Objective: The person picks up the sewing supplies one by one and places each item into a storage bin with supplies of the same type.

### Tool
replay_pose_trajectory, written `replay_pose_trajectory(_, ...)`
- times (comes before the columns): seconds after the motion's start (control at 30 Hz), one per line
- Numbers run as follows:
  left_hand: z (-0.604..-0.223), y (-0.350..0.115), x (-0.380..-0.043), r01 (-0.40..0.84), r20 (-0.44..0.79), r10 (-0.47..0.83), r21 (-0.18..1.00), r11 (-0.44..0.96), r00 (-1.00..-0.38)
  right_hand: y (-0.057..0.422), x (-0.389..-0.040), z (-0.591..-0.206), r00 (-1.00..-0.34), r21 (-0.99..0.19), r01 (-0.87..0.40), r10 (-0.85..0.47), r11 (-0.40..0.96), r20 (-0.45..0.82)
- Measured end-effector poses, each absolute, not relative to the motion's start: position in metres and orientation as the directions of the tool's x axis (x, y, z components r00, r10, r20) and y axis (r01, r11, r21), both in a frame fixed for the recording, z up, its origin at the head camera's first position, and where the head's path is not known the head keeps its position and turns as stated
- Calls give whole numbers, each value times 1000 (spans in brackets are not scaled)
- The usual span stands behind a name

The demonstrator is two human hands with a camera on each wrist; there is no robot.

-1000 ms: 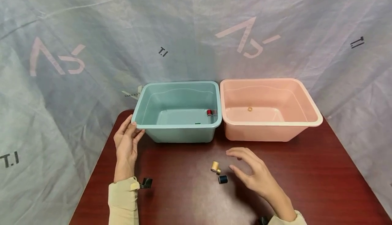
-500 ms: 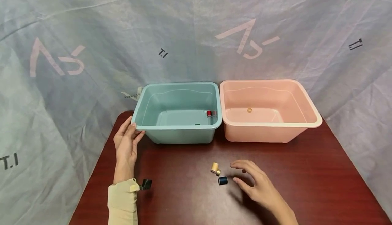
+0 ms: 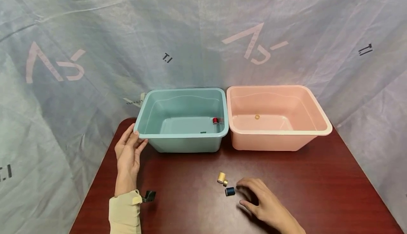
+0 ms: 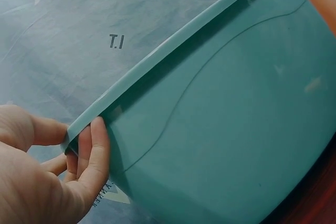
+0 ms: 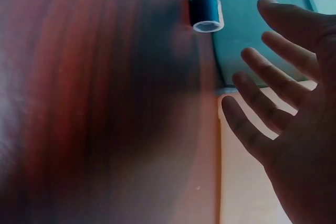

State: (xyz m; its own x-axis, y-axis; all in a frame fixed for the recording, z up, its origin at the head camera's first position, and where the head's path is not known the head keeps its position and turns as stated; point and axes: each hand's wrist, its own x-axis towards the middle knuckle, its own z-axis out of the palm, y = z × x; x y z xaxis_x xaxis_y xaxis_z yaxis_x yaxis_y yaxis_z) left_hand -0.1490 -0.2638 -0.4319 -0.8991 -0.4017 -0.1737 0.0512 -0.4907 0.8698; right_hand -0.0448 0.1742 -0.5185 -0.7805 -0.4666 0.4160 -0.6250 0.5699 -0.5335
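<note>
My left hand [image 3: 127,152] pinches the front left corner of the teal tub's [image 3: 184,145] rim; in the left wrist view the thumb and fingers lie on either side of that rim [image 4: 123,85]. Over the table, my right hand [image 3: 265,204] holds nothing, thumb and fingers spread apart. Its fingertips are just right of a navy thread spool [image 3: 230,191], which lies on its side. Behind that spool are a yellow thread spool [image 3: 221,177] and a smaller gold spool [image 3: 225,183], close together. The right wrist view shows the navy spool [image 5: 204,11] beyond the fingertips.
Inside the teal tub are a red spool [image 3: 215,121] and a small dark green item [image 3: 203,132], partly hidden by the front wall. A pink tub [image 3: 264,142] stands beside it, with a small gold ring-like piece [image 3: 257,117] inside. Grey sheeting [image 3: 190,43] hangs behind the table [image 3: 178,198].
My right hand has come down and toward me, ending beside the navy spool. My left hand keeps its hold on the teal tub. The view has shifted slightly.
</note>
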Motion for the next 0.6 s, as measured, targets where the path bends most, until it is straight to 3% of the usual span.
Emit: replay_pose_trajectory(0.6, -435, -266, -151, 39, -166, -407, 892, -449, -898, 169, -34, -537, -804, -452, -593, -458, 667, 379)
